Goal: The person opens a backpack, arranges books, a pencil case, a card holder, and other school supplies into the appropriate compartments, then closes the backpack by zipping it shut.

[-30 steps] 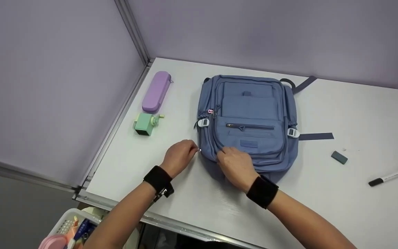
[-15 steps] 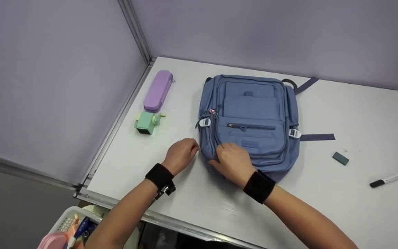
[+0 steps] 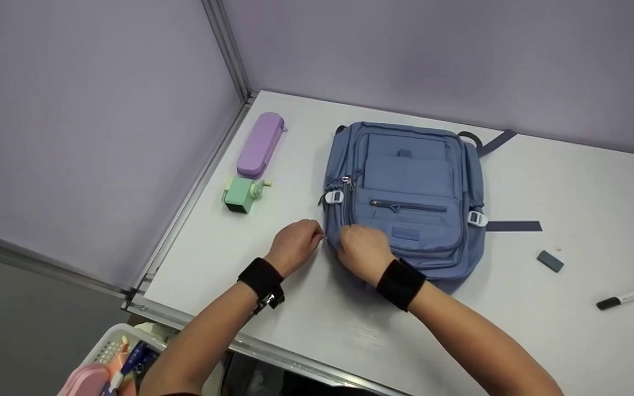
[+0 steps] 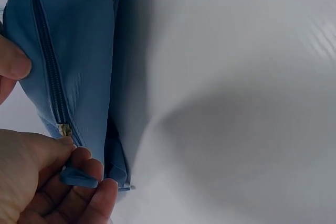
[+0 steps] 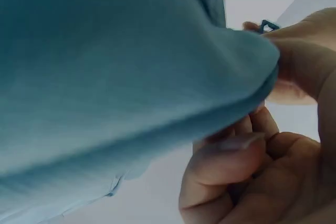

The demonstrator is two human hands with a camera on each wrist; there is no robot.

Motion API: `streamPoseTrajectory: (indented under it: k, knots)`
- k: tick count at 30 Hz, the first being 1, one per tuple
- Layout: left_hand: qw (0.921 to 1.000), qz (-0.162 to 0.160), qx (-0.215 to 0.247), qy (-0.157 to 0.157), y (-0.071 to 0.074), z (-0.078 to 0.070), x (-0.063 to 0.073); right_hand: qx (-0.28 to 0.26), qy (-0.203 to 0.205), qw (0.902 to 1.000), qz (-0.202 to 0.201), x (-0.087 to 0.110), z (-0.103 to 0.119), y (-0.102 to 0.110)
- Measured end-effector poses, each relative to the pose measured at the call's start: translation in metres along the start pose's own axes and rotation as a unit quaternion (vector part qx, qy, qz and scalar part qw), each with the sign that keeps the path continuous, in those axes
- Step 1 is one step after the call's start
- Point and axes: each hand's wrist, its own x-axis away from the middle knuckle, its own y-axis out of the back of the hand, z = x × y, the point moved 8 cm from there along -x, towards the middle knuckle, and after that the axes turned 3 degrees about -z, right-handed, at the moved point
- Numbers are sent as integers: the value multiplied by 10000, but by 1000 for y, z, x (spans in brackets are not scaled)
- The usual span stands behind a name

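A blue backpack (image 3: 421, 170) lies front side up on the white table. At its lower left side, my left hand (image 3: 295, 245) pinches the cloth tab of a zipper pull (image 4: 79, 177). The brass slider (image 4: 64, 129) sits near the end of the side zipper (image 4: 52, 77), whose teeth look closed behind it. My right hand (image 3: 366, 253) grips the bag's lower left corner, its fingers and thumb (image 5: 226, 166) around the folded fabric edge (image 5: 231, 103). Part of that corner is hidden under the right hand in the head view.
A purple pencil case (image 3: 262, 144) and a green crank sharpener (image 3: 240, 193) stand left of the bag. To the right lie a dark eraser (image 3: 550, 261) and a marker (image 3: 630, 296). Below the table's front edge, a white basket (image 3: 109, 336) holds assorted stationery.
My right hand has shifted left along the backpack's lower edge to its corner. The left hand keeps its hold at the bag's side. The head view has drifted slightly.
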Motion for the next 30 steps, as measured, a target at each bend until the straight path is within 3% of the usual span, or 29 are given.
streamPoseTrajectory:
  k: [9, 24, 30]
  knots:
    - [10000, -58, -3, 77, -2, 10, -21, -236, 85, 9997, 1, 1, -1, 3]
    - [9977, -267, 123, 608, -7, 41, -63, -393, 70, 9992, 65, 2, -2, 6]
    - [9965, -206, 171, 789, -9, 50, -76, -346, 26, 9994, 40, 2, -3, 8]
